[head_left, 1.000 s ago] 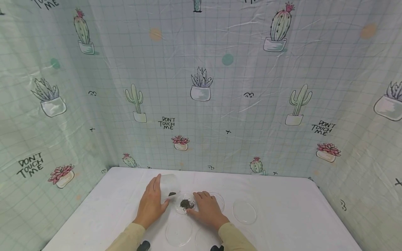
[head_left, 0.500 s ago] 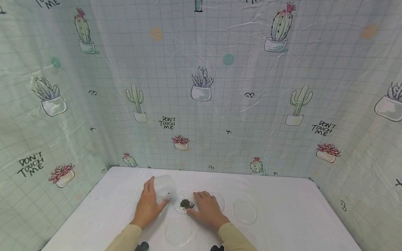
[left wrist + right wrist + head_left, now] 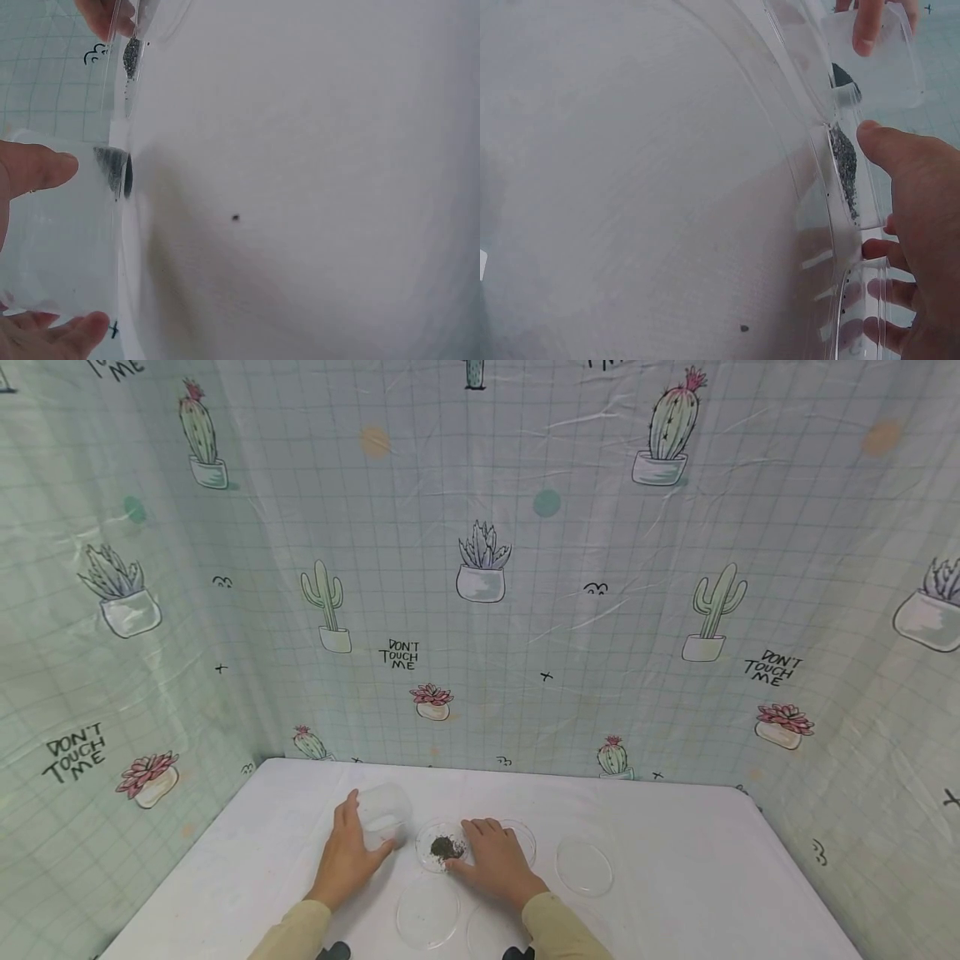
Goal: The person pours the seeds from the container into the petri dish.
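Note:
My left hand [image 3: 347, 860] grips a translucent plastic cup [image 3: 386, 810] from its left side, thumb in front and fingers behind. In the left wrist view, dark grains [image 3: 112, 169] lie heaped in the cup's bottom corner, on the side toward the dish. The cup stands close to upright, just left of a clear petri dish [image 3: 421, 853]. A small mound of dark grains [image 3: 442, 847] lies inside that dish. My right hand [image 3: 501, 864] holds the dish by its right side, the thumb [image 3: 877, 142] at its near rim; the right fingers partly hide it.
More clear dishes lie on the white table [image 3: 675, 860]: one dish [image 3: 427, 912] in front, another dish [image 3: 585, 867] to the right, and one [image 3: 527, 843] behind my right hand. A stray grain [image 3: 235, 217] lies on the tabletop. Patterned cloth [image 3: 480, 652] hangs behind.
My left hand has drawn the cup left, away from the dish, and tipped it back toward upright. The right hand and the dish have stayed put.

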Demonstrator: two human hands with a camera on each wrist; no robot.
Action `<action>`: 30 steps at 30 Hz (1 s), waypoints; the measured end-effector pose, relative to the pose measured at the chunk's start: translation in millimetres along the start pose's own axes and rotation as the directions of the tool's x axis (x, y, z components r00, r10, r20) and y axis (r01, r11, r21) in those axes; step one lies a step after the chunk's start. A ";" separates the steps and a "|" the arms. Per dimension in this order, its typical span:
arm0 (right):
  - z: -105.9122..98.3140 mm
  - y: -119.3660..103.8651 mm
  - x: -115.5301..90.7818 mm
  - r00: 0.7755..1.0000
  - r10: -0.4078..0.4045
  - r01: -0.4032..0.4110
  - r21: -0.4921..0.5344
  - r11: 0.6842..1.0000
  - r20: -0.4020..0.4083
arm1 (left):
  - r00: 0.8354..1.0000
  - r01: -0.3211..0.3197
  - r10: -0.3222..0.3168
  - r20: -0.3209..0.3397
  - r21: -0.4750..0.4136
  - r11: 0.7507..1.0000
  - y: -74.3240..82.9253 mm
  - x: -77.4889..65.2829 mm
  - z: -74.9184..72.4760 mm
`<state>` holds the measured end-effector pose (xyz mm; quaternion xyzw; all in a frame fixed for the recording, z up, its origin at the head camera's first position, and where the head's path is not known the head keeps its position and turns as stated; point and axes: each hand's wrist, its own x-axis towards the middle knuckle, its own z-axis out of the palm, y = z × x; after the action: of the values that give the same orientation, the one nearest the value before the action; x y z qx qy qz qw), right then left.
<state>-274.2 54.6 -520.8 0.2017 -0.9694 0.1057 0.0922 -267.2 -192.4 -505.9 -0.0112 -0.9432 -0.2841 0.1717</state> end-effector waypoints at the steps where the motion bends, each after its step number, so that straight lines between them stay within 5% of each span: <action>1: 0.0 0.0 0.0 1.000 0.001 -0.001 0.003 1.000 0.000 | 1.000 0.006 -0.006 0.004 -0.001 1.000 -0.6 0.0 0.2; 14: 1.1 0.1 0.3 1.000 0.004 -0.004 0.001 1.000 0.007 | 0.999 0.013 -0.014 0.047 0.019 1.000 -5.0 -1.9 0.5; 20: 1.1 -0.1 0.7 1.000 0.011 -0.012 0.017 1.000 0.024 | 0.996 -0.092 0.093 -0.012 0.073 0.993 -8.8 -1.7 1.5; 30: 3.0 0.9 2.3 0.999 0.017 -0.017 0.007 1.000 0.027 | 0.966 -0.227 0.244 -0.089 0.164 0.960 -9.7 -0.5 -1.7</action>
<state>-277.0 53.8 -523.4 0.1953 -0.9718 0.1073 0.0773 -267.3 -201.4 -509.9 -0.0951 -0.9433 -0.1890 0.2556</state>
